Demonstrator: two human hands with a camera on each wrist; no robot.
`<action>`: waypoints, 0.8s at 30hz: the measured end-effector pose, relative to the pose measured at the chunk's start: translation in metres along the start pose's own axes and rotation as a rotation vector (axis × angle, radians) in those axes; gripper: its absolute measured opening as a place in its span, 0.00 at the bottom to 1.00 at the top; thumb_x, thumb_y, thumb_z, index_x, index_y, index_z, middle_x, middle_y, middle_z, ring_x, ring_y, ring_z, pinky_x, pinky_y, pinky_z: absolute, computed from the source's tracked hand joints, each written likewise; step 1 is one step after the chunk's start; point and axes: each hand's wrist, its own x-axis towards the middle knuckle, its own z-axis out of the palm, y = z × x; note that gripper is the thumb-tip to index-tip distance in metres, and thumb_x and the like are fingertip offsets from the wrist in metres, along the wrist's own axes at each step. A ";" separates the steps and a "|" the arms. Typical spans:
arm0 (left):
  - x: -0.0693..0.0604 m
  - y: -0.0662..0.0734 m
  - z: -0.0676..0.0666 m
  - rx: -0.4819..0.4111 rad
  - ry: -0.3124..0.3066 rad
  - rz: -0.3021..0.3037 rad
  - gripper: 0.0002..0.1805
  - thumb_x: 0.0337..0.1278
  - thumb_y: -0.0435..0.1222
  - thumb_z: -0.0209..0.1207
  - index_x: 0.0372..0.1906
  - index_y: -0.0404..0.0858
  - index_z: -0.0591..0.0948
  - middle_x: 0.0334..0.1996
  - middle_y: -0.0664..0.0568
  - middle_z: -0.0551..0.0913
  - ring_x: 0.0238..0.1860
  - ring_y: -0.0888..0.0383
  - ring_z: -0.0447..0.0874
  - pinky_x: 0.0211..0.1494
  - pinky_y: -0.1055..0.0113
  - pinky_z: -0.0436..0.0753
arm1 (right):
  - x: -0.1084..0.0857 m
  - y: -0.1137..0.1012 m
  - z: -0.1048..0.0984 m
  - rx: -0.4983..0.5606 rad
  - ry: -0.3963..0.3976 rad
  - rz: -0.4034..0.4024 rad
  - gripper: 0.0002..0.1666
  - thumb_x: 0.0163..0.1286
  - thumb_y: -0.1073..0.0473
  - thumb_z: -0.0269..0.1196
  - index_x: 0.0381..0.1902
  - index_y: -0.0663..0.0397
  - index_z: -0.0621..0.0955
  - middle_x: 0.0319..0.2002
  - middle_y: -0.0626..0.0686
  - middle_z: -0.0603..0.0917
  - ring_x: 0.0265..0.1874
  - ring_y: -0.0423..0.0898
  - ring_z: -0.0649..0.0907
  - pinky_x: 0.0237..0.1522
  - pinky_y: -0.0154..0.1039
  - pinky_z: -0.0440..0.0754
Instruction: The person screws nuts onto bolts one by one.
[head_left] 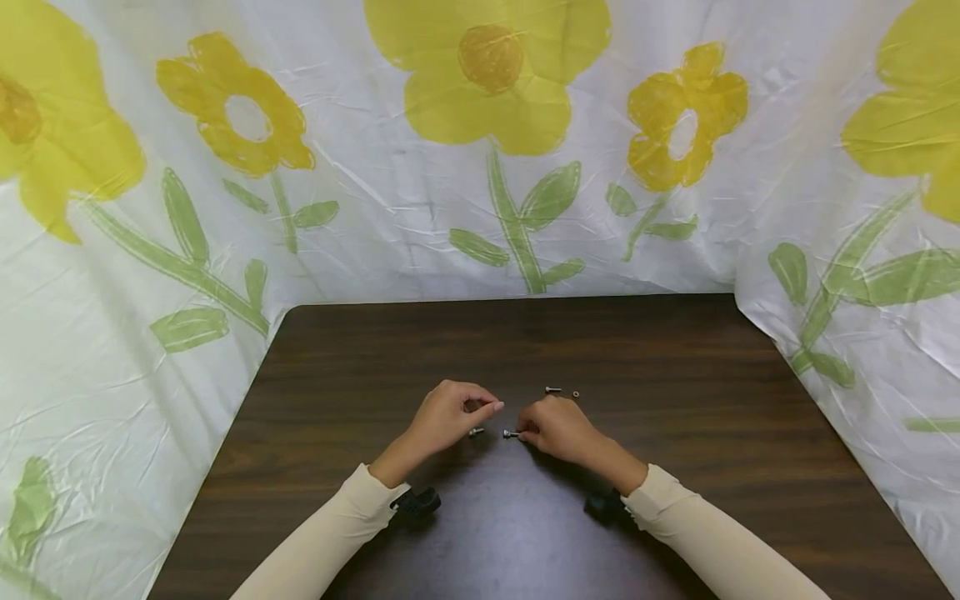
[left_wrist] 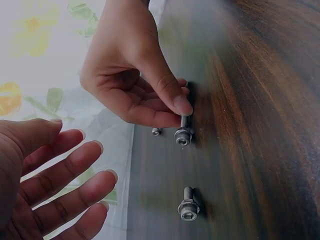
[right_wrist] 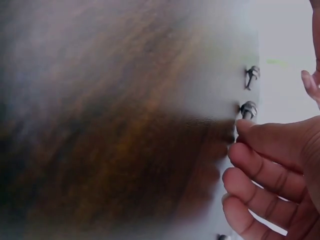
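Note:
My right hand (head_left: 558, 427) pinches the shank end of a metal socket-head bolt (left_wrist: 183, 136) between thumb and index finger, low over the table. Near its head, the bolt carries a ring that looks like a washer or nut. To the left, a similar bolt (left_wrist: 188, 205) with a ring under its head lies on the wood, apart from both hands. My left hand (head_left: 446, 414) hovers just above that second bolt and holds nothing. Its fingers (left_wrist: 75, 165) are relaxed and slightly bent in the left wrist view.
Behind my right hand, a loose bolt (head_left: 552, 389) and a small nut (head_left: 576, 394) lie on the dark wooden table (head_left: 360, 350). A white cloth (head_left: 390, 208) printed with yellow flowers hangs around the table's back and sides.

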 end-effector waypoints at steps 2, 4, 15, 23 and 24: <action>0.001 -0.001 0.001 0.009 0.007 0.006 0.09 0.66 0.41 0.67 0.36 0.41 0.91 0.32 0.59 0.89 0.30 0.64 0.85 0.36 0.59 0.86 | -0.001 0.002 0.000 0.008 0.009 -0.003 0.04 0.60 0.60 0.76 0.30 0.46 0.89 0.26 0.42 0.87 0.24 0.34 0.82 0.25 0.32 0.80; 0.002 -0.002 0.001 0.024 0.015 0.016 0.07 0.65 0.41 0.67 0.36 0.42 0.91 0.32 0.59 0.89 0.30 0.66 0.84 0.36 0.60 0.86 | -0.004 0.004 -0.002 0.022 0.024 0.004 0.04 0.61 0.59 0.76 0.30 0.46 0.89 0.26 0.41 0.87 0.23 0.33 0.81 0.25 0.32 0.79; 0.034 -0.005 0.010 0.154 -0.026 0.024 0.07 0.62 0.41 0.70 0.41 0.45 0.91 0.36 0.60 0.89 0.33 0.59 0.84 0.34 0.67 0.79 | -0.022 0.030 -0.032 0.066 0.137 0.158 0.03 0.62 0.60 0.75 0.32 0.48 0.89 0.27 0.41 0.87 0.25 0.34 0.82 0.27 0.34 0.80; 0.067 -0.007 0.029 0.269 -0.101 0.016 0.11 0.59 0.42 0.72 0.46 0.46 0.90 0.37 0.60 0.88 0.39 0.59 0.86 0.37 0.62 0.83 | -0.030 0.054 -0.043 0.065 0.182 0.239 0.06 0.60 0.63 0.76 0.35 0.53 0.89 0.27 0.43 0.86 0.26 0.39 0.83 0.27 0.40 0.82; 0.070 -0.006 0.031 0.286 -0.115 0.003 0.11 0.59 0.42 0.72 0.46 0.46 0.90 0.37 0.60 0.88 0.39 0.60 0.86 0.37 0.62 0.83 | -0.030 0.057 -0.043 0.064 0.176 0.250 0.06 0.60 0.63 0.76 0.36 0.53 0.89 0.27 0.43 0.86 0.26 0.39 0.83 0.28 0.41 0.82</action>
